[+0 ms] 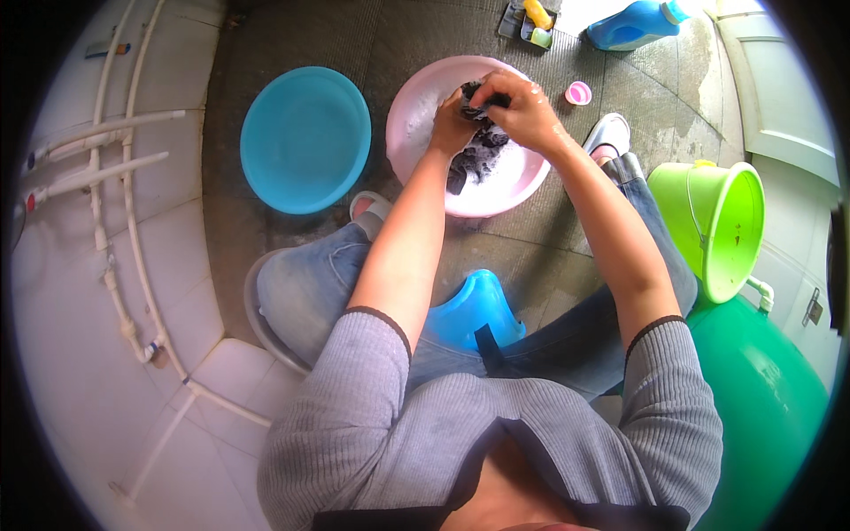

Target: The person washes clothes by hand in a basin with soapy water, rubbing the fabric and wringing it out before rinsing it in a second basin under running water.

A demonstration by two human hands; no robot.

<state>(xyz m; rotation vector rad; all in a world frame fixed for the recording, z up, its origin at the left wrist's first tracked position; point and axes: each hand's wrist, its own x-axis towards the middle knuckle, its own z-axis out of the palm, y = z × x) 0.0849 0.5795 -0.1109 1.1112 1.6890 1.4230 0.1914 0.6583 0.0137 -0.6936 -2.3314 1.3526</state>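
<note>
A pink basin (pixel 405 111) of sudsy water stands on the floor ahead of me. Wet dark cloth (pixel 479 160) lies partly in the white suds, and a bunched part of it is raised between my hands above the basin. My left hand (pixel 453 126) grips the cloth from the left. From the right, my right hand (pixel 522 108) pinches it with curled fingers, foam clinging to the knuckles. The exact shape of the cloth is hidden by folds and fingers.
Left of the pink basin sits a blue basin (pixel 305 142). A blue detergent bottle (pixel 633 26), a pink cap (pixel 578 93) and a dark tray (pixel 513 21) lie beyond. On the right, a lime bucket (pixel 682 208) is near a large green container (pixel 761 389). Pipes (pixel 133 221) line the left wall.
</note>
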